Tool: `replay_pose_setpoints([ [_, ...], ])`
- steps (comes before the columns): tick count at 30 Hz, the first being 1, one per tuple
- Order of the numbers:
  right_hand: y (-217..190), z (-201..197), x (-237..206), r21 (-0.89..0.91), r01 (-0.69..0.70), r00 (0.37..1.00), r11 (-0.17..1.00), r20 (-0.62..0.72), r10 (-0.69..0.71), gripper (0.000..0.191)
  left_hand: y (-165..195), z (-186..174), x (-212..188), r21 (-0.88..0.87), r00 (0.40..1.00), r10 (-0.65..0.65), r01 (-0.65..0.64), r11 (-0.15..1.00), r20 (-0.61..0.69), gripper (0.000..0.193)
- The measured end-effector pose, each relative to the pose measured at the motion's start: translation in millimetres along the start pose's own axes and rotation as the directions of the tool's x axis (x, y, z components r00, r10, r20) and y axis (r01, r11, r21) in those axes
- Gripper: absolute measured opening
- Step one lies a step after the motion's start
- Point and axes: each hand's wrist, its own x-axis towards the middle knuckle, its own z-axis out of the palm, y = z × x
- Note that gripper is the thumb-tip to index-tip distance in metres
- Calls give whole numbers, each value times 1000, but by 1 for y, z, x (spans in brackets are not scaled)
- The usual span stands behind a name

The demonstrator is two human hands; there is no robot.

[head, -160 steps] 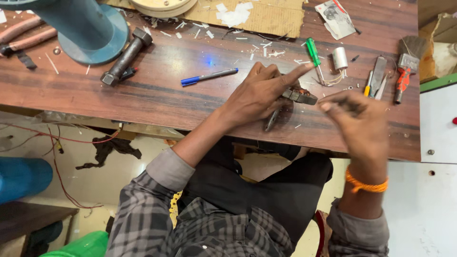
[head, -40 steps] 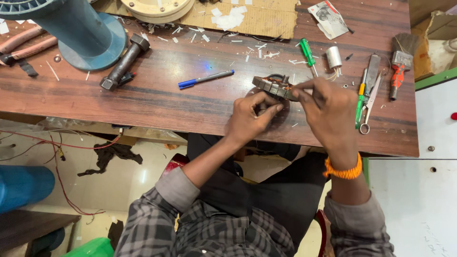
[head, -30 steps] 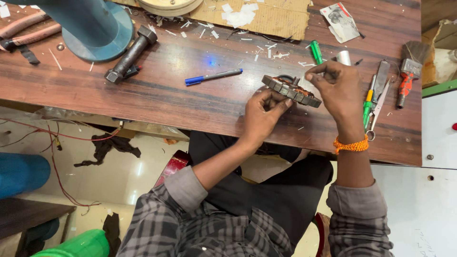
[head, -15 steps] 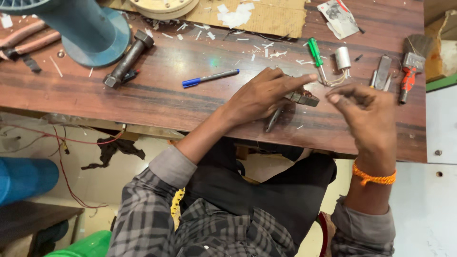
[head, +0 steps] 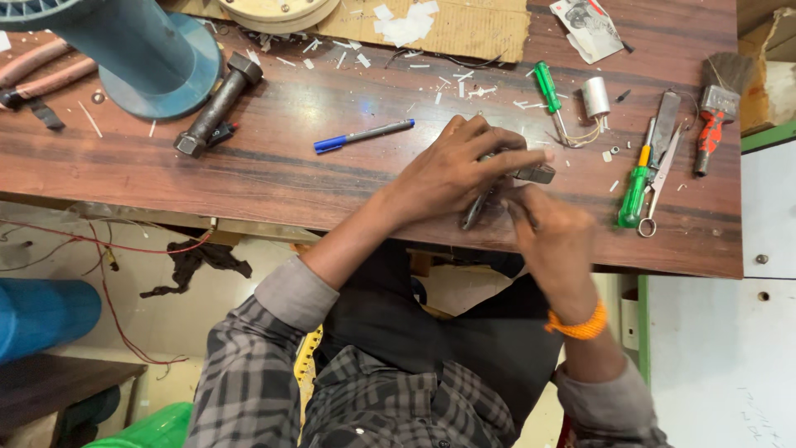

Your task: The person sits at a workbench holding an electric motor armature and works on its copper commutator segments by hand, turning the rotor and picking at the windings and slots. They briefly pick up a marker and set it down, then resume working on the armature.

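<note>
Palm-down, left hand [head: 452, 170] covers metal part [head: 531, 174].

Metal part [head: 535, 174] mostly under hands.

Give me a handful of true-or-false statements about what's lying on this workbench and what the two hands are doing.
1. The left hand lies over a dark metal part on the wooden bench. True.
2. The right hand wears an orange band at the wrist. True.
3. The blue pen is held in the right hand. False: it lies loose on the bench, left of both hands.
4. Two green-handled screwdrivers are on the bench, one above the hands, one to their right. True.
5. The scissors lie at the far left beside the big bolt. False: they lie on the right, next to the lower screwdriver.
</note>
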Motion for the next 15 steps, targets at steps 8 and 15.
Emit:
replay_pose_setpoints([
  [8,5,29,-35,320,-326,934,890,-39,356,8,-10,12,-13,470,908,410,-327,820,-84,20],
  [15,-8,-40,-22,230,-182,980,956,125,157,11,10,-1,-24,362,962,260,-213,908,-85,14],
])
